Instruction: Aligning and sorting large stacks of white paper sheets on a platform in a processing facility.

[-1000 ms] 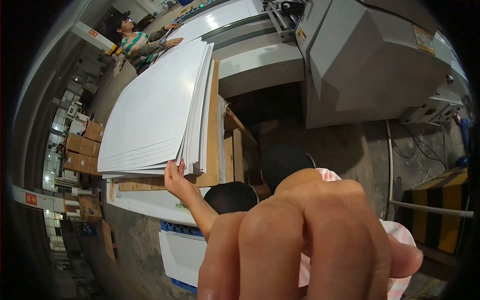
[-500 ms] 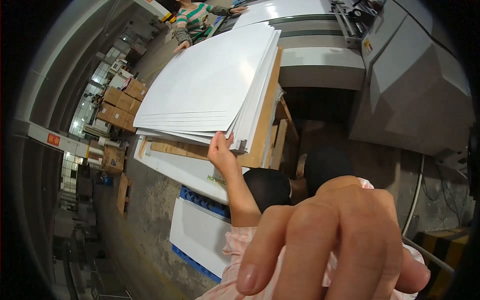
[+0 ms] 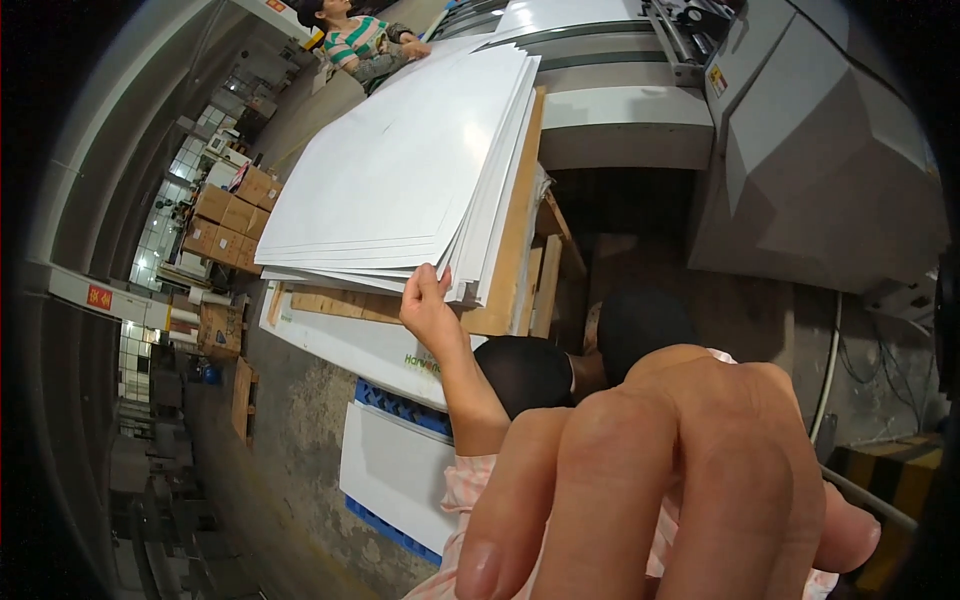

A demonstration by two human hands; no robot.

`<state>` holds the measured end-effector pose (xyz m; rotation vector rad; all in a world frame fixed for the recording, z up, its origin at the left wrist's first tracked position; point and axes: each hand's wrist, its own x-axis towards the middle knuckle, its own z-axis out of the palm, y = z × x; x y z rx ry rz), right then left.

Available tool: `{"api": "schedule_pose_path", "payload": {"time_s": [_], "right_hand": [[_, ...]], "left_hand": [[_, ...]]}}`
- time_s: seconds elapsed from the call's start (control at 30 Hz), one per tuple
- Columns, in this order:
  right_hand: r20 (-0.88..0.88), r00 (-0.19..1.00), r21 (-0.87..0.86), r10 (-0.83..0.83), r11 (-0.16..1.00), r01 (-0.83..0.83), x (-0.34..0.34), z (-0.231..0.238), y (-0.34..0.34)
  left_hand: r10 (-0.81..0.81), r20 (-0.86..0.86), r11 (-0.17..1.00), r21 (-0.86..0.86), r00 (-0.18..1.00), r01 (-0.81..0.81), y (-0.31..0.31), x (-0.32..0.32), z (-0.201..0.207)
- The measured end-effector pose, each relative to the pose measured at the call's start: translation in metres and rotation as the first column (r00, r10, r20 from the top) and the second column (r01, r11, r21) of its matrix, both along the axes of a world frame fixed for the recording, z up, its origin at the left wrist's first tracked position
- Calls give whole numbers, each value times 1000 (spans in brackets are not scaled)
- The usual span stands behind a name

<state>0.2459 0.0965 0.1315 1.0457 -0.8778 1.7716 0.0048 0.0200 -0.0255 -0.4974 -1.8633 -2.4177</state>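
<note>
My left hand (image 3: pixel 430 305) is closed at the near right corner of a tall stack of large white sheets (image 3: pixel 380 165). Its thumb and fingers pinch the edges of the upper sheets, which lie slightly fanned. How many sheets sit between the fingers is hidden. Very close to the camera, my right hand (image 3: pixel 680 470) fills the lower right, its back showing. Those fingers hang bent and apart, and nothing shows in them. Under the sheets is a brown board (image 3: pixel 495 318) on a wooden pallet (image 3: pixel 545 285).
A large grey machine (image 3: pixel 810 170) stands at the right, its bed at the far end of the stack. A co-worker (image 3: pixel 365 45) is at the far left of the sheets. More white sheets (image 3: pixel 395 470) lie on a blue pallet (image 3: pixel 400 405). Cardboard boxes (image 3: pixel 230 220) stand left.
The view has shifted slightly. The co-worker's hands have drawn together at the far end, one leaving the stack's left edge. My left hand stays at the corner; my right hand stays near the camera.
</note>
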Motion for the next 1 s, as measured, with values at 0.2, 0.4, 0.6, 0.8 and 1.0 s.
{"api": "schedule_pose_path", "payload": {"time_s": [0.2, 0.4, 0.6, 0.8, 1.0], "right_hand": [[-18, 999, 6, 43, 999, -43, -6, 1, -1], [-17, 997, 21, 76, 997, -75, -11, 3, -4], [11, 998, 42, 66, 997, -66, -8, 3, -2], [33, 996, 56, 82, 995, -84, -10, 3, -2], [38, 994, 66, 103, 992, -106, -11, 2, -2]], "left_hand": [[31, 23, 1000, -4, 999, -31, 1, -3, -5], [10, 52, 1000, 12, 999, -10, 2, 3, 0], [7, 46, 1000, 0, 999, -7, 0, 2, 0], [8, 51, 1000, 8, 999, -9, 1, 3, 0], [4, 25, 1000, -8, 1000, -3, 0, 2, -2]]}}
